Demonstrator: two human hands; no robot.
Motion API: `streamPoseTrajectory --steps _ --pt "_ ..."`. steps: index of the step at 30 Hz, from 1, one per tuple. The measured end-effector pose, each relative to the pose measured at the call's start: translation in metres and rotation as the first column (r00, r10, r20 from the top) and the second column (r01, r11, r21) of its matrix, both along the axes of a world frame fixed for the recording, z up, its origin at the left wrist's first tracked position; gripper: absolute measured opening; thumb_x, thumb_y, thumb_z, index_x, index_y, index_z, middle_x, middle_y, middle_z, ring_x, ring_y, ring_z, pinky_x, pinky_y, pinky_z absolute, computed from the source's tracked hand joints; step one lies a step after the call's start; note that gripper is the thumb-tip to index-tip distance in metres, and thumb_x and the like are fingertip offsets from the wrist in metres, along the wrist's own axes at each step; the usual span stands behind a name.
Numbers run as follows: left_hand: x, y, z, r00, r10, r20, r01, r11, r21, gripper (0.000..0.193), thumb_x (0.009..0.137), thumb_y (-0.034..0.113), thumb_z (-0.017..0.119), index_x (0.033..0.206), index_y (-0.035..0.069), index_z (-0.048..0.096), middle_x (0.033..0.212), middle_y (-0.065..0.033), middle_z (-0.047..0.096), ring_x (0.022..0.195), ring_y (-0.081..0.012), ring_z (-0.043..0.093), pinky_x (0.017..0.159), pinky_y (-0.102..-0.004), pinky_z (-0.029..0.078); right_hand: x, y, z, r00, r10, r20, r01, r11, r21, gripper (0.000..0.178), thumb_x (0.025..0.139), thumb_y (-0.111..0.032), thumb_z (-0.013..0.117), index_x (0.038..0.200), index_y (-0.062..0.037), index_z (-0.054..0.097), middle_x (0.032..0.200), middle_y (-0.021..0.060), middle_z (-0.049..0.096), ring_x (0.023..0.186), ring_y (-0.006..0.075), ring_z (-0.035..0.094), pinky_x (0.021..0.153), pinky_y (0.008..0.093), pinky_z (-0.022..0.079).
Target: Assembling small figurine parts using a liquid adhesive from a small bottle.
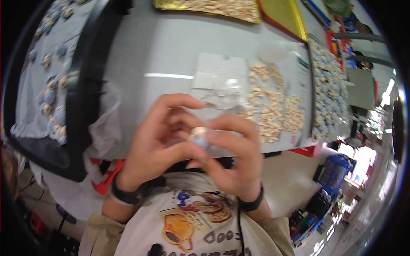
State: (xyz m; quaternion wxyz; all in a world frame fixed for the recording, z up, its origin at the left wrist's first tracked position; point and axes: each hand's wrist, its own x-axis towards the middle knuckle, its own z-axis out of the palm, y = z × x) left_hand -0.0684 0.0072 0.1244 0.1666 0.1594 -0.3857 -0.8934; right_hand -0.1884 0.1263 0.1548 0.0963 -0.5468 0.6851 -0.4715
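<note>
Between my two hands, just past the table's near edge, is a small rounded piece (199, 136), cream on top and pale blue below. My right hand (237, 155) pinches it between thumb and fingers. From the other side my left hand (156, 134) holds it with thumb and curled fingers, its index finger raised and apart. Motion blurs the fingertips a little, and they hide part of the piece. Beyond my hands lies a pale flat sheet (220, 70). Many small cream pieces (271, 117) are spread to its right.
A black tray (81, 85) with blue-and-cream pieces stands at the left, beside crumpled clear plastic (106, 123). On the right, a tray (314, 89) holds many similar pieces. Yellow trays (284, 15) sit at the far side, one filled with cream bits.
</note>
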Motion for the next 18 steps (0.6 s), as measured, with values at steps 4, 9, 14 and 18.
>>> streamPoseTrajectory --steps 4,9,14,18 --pt "0.006 0.001 0.002 0.999 -0.004 0.035 0.007 0.997 -0.078 0.075 0.079 0.004 0.074 0.139 0.000 0.028 0.096 -0.0081 0.061 0.089 -0.0125 0.060 0.080 -0.0240 0.049 -0.001 -0.007 -0.008 0.986 0.150 -0.075 -0.150 0.989 0.010 0.044 0.068 -0.004 0.071 0.110 -0.0051 0.059 0.106 0.0112 0.058 0.096 0.0281 0.058 0.079 0.0365 0.047" --pt "0.007 0.004 -0.004 1.000 -0.009 0.027 0.012 0.991 -0.137 0.080 0.083 0.031 0.073 0.141 0.000 0.026 0.098 -0.0110 0.062 0.087 -0.0155 0.061 0.079 -0.0271 0.050 -0.017 0.001 0.008 0.982 0.188 -0.022 -0.186 0.980 0.075 0.041 0.072 -0.008 0.070 0.111 -0.0024 0.058 0.109 0.0130 0.059 0.095 0.0311 0.058 0.083 0.0390 0.047" --pt "0.002 0.003 -0.008 1.000 -0.001 -0.006 0.000 0.969 -0.247 0.080 0.085 0.044 0.066 0.139 -0.001 0.028 0.096 -0.0152 0.062 0.086 -0.0180 0.061 0.078 -0.0277 0.050 -0.093 0.044 0.052 0.972 -0.178 -0.150 0.212 0.944 0.252 0.042 0.073 -0.003 0.074 0.113 -0.0028 0.060 0.108 0.0113 0.063 0.096 0.0218 0.061 0.086 0.0326 0.047" --pt "0.001 0.004 -0.006 1.000 0.002 -0.018 -0.006 0.969 -0.246 0.073 0.088 0.040 0.064 0.137 -0.001 0.029 0.096 -0.0150 0.062 0.087 -0.0168 0.060 0.079 -0.0277 0.048 -0.199 0.101 0.061 0.840 -0.487 -0.239 0.523 0.844 0.117 0.036 0.080 -0.001 0.064 0.115 -0.0022 0.059 0.109 0.0116 0.061 0.098 0.0195 0.059 0.079 0.0291 0.048"
